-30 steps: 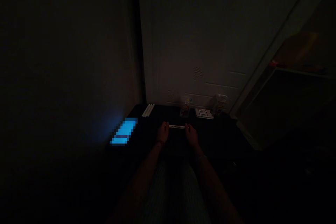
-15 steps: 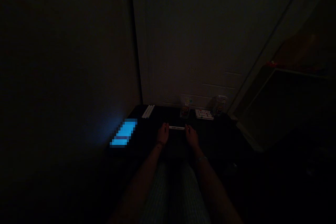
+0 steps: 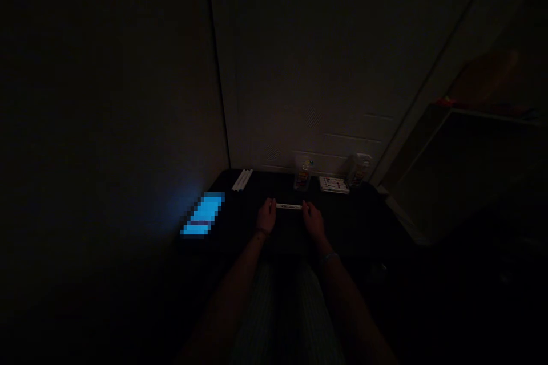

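Held thin white stick (image 3: pixel 288 206) level and crosswise, left grip (image 3: pixel 266 218) pinched shut on one end, right grip (image 3: pixel 313 221) on the other.

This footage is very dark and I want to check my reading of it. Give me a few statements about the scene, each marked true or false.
1. The left hand and right hand each hold one end of a white stick. True.
2. The white stick stands upright. False: it lies level, crosswise between the hands.
3. Something glowing lies to the right of the hands. False: the glowing blue screen lies to their left.
4. Two more sticks lie at the far left corner of the table. True.
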A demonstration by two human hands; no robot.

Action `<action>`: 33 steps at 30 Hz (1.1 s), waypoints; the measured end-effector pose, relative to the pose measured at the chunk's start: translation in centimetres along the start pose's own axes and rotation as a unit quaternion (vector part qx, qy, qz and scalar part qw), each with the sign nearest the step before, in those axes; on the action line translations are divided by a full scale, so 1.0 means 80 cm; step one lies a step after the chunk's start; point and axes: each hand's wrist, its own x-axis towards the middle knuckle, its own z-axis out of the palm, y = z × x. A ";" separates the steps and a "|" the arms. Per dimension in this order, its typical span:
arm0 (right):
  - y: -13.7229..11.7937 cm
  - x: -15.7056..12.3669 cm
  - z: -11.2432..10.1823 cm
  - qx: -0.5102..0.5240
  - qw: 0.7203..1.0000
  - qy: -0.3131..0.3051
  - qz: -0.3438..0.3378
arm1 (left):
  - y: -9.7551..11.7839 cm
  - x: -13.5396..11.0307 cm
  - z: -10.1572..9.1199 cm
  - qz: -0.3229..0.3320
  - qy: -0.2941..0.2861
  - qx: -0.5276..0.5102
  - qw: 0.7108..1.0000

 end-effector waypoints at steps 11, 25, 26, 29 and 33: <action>0.002 0.001 0.002 0.007 1.000 0.008 0.001 | -0.002 0.000 0.002 -0.010 -0.006 -0.004 1.000; 0.006 0.008 0.002 0.077 0.997 0.021 0.020 | 0.000 0.001 -0.002 -0.039 -0.007 -0.047 0.998; 0.006 0.008 0.003 0.085 0.996 0.024 0.018 | -0.001 0.002 -0.001 -0.038 -0.008 -0.042 0.998; 0.007 0.009 0.005 0.105 0.994 0.035 0.017 | -0.003 0.002 0.001 -0.021 -0.015 -0.022 0.999; 0.011 0.010 0.008 0.127 0.991 0.032 0.021 | -0.008 0.001 0.004 -0.001 -0.029 0.003 1.000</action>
